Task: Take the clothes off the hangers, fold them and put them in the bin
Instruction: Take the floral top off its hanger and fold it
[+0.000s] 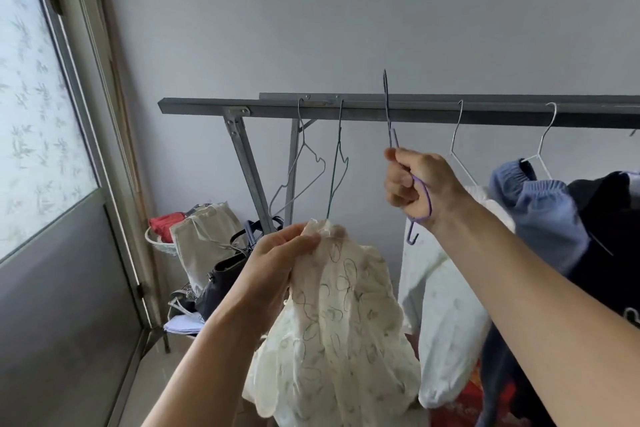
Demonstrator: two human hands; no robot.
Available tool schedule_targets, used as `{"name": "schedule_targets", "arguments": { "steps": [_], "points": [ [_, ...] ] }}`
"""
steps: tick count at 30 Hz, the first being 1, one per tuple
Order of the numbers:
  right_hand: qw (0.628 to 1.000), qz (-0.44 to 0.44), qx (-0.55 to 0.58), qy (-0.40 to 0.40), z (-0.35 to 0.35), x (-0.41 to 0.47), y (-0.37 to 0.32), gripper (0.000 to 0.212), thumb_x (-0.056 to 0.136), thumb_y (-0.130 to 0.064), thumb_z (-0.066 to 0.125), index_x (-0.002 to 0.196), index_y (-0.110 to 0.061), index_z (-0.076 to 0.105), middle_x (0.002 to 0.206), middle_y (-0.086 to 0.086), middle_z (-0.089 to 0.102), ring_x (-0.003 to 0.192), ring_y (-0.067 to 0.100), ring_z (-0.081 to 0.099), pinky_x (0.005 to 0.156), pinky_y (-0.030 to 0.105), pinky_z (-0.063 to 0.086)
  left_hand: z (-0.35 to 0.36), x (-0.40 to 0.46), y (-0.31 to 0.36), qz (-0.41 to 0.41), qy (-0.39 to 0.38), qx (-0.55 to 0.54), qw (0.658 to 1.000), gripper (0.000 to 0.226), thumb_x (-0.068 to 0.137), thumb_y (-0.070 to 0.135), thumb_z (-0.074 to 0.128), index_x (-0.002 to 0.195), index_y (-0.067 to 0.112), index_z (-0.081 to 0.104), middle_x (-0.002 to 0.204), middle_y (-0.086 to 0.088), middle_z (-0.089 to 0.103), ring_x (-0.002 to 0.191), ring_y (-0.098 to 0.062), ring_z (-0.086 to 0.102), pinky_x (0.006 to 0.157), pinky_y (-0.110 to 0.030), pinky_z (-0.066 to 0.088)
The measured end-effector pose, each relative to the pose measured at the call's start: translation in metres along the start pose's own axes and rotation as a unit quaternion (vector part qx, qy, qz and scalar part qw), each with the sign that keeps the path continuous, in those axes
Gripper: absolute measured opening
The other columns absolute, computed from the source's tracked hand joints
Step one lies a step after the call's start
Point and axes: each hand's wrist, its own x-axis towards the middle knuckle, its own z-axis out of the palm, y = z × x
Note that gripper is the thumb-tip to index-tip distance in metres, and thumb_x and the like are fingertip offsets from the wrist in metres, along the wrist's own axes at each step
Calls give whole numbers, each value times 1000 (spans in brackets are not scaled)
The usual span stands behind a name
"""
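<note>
Fingers (398, 180) grip purple hanger (424, 191); left hand (277, 253) pinches cream garment (346, 322) beside rail (450, 113).

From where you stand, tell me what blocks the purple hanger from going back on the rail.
Nothing visible. The right hand grips the purple hanger with its hook raised above the grey rail, between hanging wire hangers, over a bare stretch.

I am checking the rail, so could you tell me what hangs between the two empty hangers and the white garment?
In the head view, only the purple hanger, gripped by the right hand.
</note>
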Motion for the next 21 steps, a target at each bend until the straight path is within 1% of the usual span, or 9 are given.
{"name": "schedule_targets", "arguments": {
  "steps": [7, 11, 12, 13, 15, 16, 17, 19, 21],
  "points": [
    [999, 28, -43, 9, -16, -5, 40, 24, 102, -8, 31, 88, -9, 50, 37, -1, 30, 28, 10, 22, 40, 12, 17, -2, -1, 2, 14, 9, 30, 999, 29, 94, 6, 55, 99, 21, 78, 94, -2, 75, 79, -12, 67, 75, -28, 49],
    [977, 21, -211, 39, -27, -12, 50, 21, 103, -12, 38, 93, -7, 56, 53, 3, 45, 40, 14, 37, 41, 20, 30, -2, 0, 7, 24, 0, 33, 999, 25, 94, 9, 56, 102, 21, 77, 93, 0, 74, 79, -12, 65, 82, -35, 45],
    [944, -3, -324, 65, -31, -14, 50, 19, 101, -15, 41, 97, -8, 58, 66, 7, 54, 52, 19, 48, 50, 25, 39, -3, 0, 8, 27, -4, 39, 999, 24, 93, 11, 57, 102, 22, 77, 94, 0, 73, 82, -12, 65, 84, -37, 44],
    [884, -49, -454, 103, -34, -17, 50, 18, 100, -20, 44, 104, -10, 58, 85, 10, 61, 71, 24, 57, 65, 31, 45, -4, 0, 9, 30, -8, 44, 999, 23, 92, 13, 58, 102, 23, 77, 95, 0, 73, 83, -12, 65, 85, -37, 43],
    [778, -215, -567, 163, -30, -32, 48, 29, 97, -32, 46, 117, -12, 55, 113, 8, 59, 105, 28, 55, 88, 39, 44, -5, 0, 10, 34, -16, 44, 998, 22, 92, 16, 58, 101, 24, 77, 95, 1, 73, 87, -13, 64, 88, -40, 43],
    [771, -295, -547, 139, -22, -43, 44, 35, 95, -39, 46, 118, -15, 55, 115, 4, 58, 109, 24, 54, 90, 39, 43, -6, 0, 11, 36, -21, 42, 998, 21, 92, 18, 58, 101, 24, 77, 96, 1, 72, 89, -15, 64, 90, -42, 43],
    [791, -325, -514, 71, -14, -54, 38, 41, 93, -47, 45, 120, -18, 56, 115, -1, 59, 108, 17, 55, 89, 34, 44, -6, 0, 12, 39, -28, 43, 998, 21, 93, 21, 59, 104, 23, 76, 98, 0, 72, 93, -17, 63, 92, -44, 43],
    [848, -224, -470, -101, 6, -69, 27, 52, 88, -62, 48, 123, -24, 54, 113, -7, 61, 107, 6, 56, 86, 24, 46, -5, -1, 15, 43, -43, 50, 997, 24, 92, 27, 60, 111, 21, 74, 106, -3, 71, 100, -21, 62, 96, -48, 44],
    [864, -122, -449, -192, 16, -73, 26, 39, 90, -54, 56, 112, -23, 57, 99, -7, 63, 92, 5, 60, 75, 22, 49, -4, -4, 19, 46, -53, 55, 996, 28, 92, 28, 59, 114, 20, 73, 109, -5, 71, 102, -22, 63, 98, -50, 45]
  ]
}}
